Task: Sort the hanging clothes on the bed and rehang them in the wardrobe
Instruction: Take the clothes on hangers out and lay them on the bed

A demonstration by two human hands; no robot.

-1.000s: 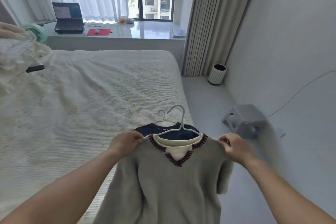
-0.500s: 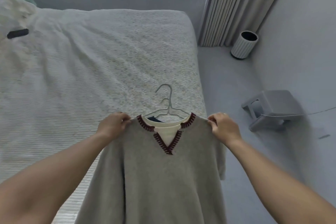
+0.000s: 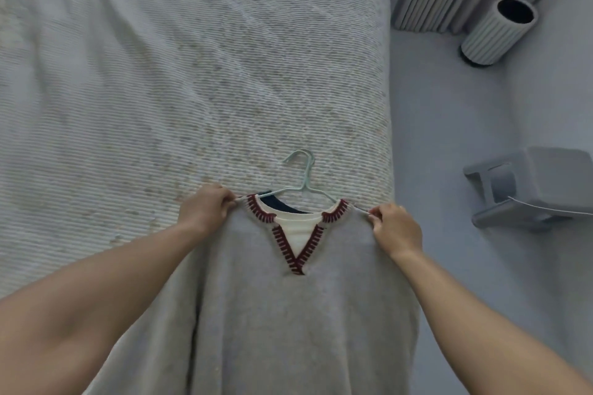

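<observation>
Sweater (image 3: pixel 288 314), grey with red-stitched neck, lies at the bed's (image 3: pixel 160 90) five o'clock corner on its hanger (image 3: pixel 303 184). Left hand (image 3: pixel 205 212) and right hand (image 3: pixel 396 228) each pinch a shoulder, probably to spread it flat for sorting.

Sweater (image 3: pixel 288 314) lowered, seemingly onto bed (image 3: pixel 160 90) (flatter).

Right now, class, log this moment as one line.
left hand: pinches grey knit sweater shoulder | right hand: pinches other shoulder | pale wire hanger: inside | white textured bed: beneath
</observation>
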